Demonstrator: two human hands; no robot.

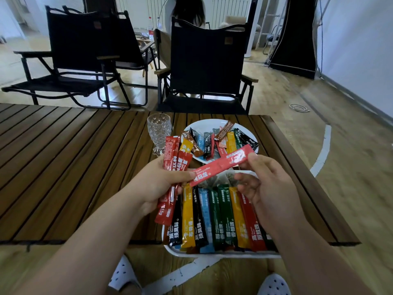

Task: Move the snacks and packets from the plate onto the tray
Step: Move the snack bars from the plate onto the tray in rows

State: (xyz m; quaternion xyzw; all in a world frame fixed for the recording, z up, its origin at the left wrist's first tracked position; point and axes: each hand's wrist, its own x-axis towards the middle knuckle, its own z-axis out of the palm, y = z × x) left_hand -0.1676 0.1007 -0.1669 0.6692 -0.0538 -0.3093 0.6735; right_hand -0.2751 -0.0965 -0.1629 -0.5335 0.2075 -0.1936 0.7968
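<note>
The table [63,167] was made of narrow wooden slats with dark gaps between them. On it, at about one o'clock from the hands, sat a round white plate [254,137] piled loosely with glossy stick packets [209,143] in brown, black, blue, yellow, red and green, lying crossed over one another. Just beside the plate, at its nine o'clock, stood a clear glass [159,130] with a bubbled pattern and a scalloped foot.

At six o'clock from the plate lay a white tray [223,255] with a rounded rim, overhanging the near table edge. Long flat packets lay in it side by side in a neat row [221,220]: black, yellow, black, blue, green, green, yellow, red.

The left hand [157,186] was closed around a bundle of red packets [173,158], which fanned up toward twelve o'clock and stuck out below the palm. The right hand [270,188] pinched one end of a single red packet [221,165] between thumb and fingertips; it slanted over the tray toward eight o'clock, its other end touching the left thumb.

Beyond the table stood black folding chairs [204,67] with fabric seats.
</note>
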